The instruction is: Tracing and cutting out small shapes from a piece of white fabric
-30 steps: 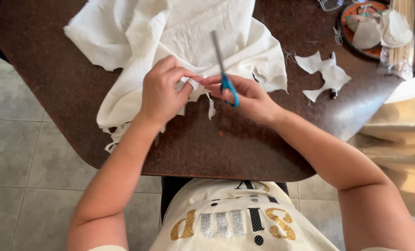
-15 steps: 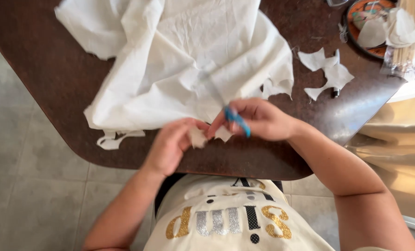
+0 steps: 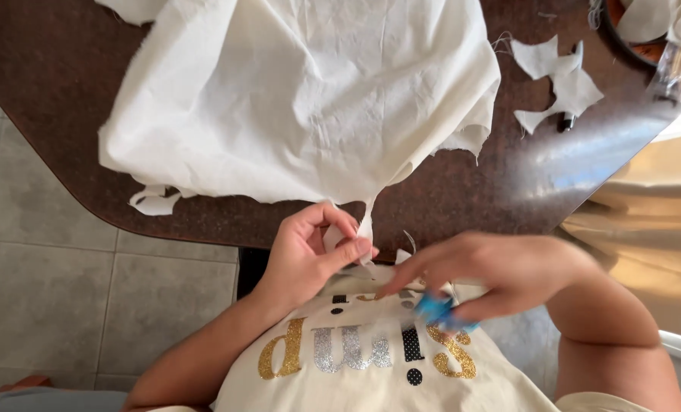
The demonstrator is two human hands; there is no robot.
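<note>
Table (image 3: 66,84): dark brown, bearing everything.
Cloth (image 3: 302,99): large cream sheet, lower edge jagged where cuts are already made; most remains whole.
Offcuts (image 3: 558,80): several lie beside it.
Left hand (image 3: 310,255): fingers pinched on a narrow cloth strip.
Right hand (image 3: 501,275): blurred, curled around blue-handled scissors (image 3: 440,311).

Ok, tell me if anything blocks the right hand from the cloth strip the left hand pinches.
Nothing visible does. The right hand, gripping blue scissors, sits just beside the strip pinched by the left hand.
</note>
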